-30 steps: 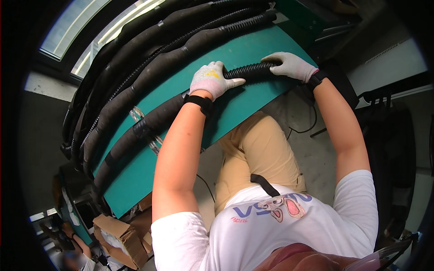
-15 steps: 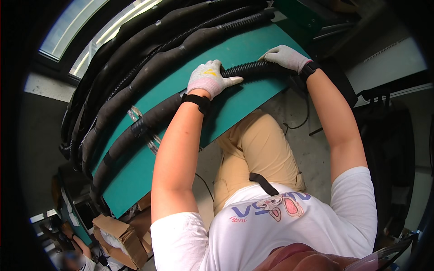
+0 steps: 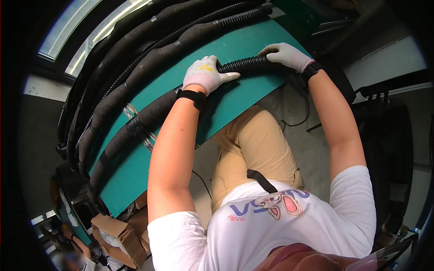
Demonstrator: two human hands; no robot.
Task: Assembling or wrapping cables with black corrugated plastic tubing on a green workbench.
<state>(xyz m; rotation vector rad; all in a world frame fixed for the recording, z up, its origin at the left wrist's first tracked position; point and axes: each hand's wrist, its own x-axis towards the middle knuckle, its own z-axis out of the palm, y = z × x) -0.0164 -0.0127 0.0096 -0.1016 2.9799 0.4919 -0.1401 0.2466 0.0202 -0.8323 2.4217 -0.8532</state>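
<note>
A black corrugated hose point(image 3: 244, 64) lies along the near side of the green tabletop point(image 3: 253, 88). Its left part is covered by a thicker dark foam-like sleeve point(image 3: 156, 110). My left hand point(image 3: 205, 74), in a pale grey work glove with a yellow mark, is wrapped round the hose where the ridged part begins, thumb stretched along it. Farther right, my gloved right hand point(image 3: 288, 57) curls over the hose near its right end, fingers on the ridges. The palm sides of both hands are hidden. Clear plastic strips point(image 3: 147, 141) lie beneath the sleeve.
Several more black sleeved hoses point(image 3: 149, 67) lie bent side by side along the far edge. An opened cardboard box point(image 3: 118, 239) stands below the table's left end. Another person's arm point(image 3: 81, 246) shows at the lower left. A thin cable point(image 3: 296, 126) hangs near the right edge.
The table and hoses have shifted slightly left and up in view. My right hand's fingers have lifted and arched more over the hose; my left hand keeps its grip.
</note>
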